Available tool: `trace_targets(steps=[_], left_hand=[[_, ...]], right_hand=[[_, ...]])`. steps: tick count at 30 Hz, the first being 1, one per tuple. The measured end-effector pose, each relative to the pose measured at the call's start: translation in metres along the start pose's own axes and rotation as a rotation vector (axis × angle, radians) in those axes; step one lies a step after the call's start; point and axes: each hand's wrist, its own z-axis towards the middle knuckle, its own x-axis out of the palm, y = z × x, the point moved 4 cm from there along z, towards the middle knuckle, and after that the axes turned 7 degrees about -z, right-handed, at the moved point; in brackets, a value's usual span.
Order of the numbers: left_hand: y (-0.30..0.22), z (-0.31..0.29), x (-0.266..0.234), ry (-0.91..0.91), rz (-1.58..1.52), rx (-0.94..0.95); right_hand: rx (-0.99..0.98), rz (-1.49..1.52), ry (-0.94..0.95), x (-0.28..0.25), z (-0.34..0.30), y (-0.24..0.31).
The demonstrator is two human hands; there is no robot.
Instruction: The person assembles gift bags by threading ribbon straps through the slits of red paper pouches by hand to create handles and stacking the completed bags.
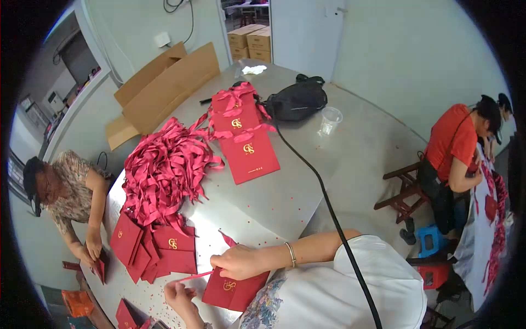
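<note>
- While the right hand (235, 262) is pinched on a narrow, flat red fabric ribbon (197, 276) at one side, the left hand (182, 299) appears to grip it at the other, thumb and fingers closed.
- Between the two hands, the ribbon's long axis runs at a slant, from the left hand up and rightward to the right; a short loose tail rises beyond the right hand.
- Below the right hand lies a flat, dark red pouch with a gold emblem (220, 294), close to the person's white garment (350, 277).
- The right hand is nearer to it, covering part of its upper side; the left is just beside its left edge, apart from it. Its full outline is hidden, so I cannot tell its long axis.
- Farther up and left on the pale grey table (274, 219) lie overlapping red pouches (178, 261), with a large tangled heap of crimson ribbons (164, 164) behind them.
- At far left, a co-worker's hands (93, 248) hold another red pouch (99, 271).
</note>
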Motion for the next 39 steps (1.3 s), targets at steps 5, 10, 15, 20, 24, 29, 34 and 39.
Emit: trace_targets(steps=[5,10,15,20,24,29,34,39], left_hand=[[0.001,-0.018,-0.003,0.039,0.238,0.211],[-0.015,-0.057,0.012,0.419,0.48,0.502],[-0.023,-0.067,0.014,0.477,0.436,0.405],[-0.024,-0.064,0.009,0.499,0.219,0.386],[-0.002,-0.059,-0.003,0.591,0.213,0.097],[0.019,-0.044,-0.026,0.315,-0.127,-0.024],[0.024,-0.045,-0.028,0.146,-0.106,-0.131],[0.028,-0.055,-0.019,0.106,0.049,-0.091]], right_hand=[[-0.026,-0.039,-0.022,0.005,0.001,-0.005],[0.03,-0.007,-0.025,0.008,-0.005,-0.007],[-0.021,-0.065,-0.118,0.006,-0.009,-0.006],[-0.017,-0.057,-0.118,0.006,-0.012,-0.004],[-0.075,-0.028,-0.122,-0.001,-0.016,0.004],[-0.136,-0.129,-0.149,-0.031,-0.021,-0.003],[0.059,0.258,0.022,-0.066,-0.036,-0.021],[0.158,0.803,0.203,-0.077,-0.05,-0.014]])
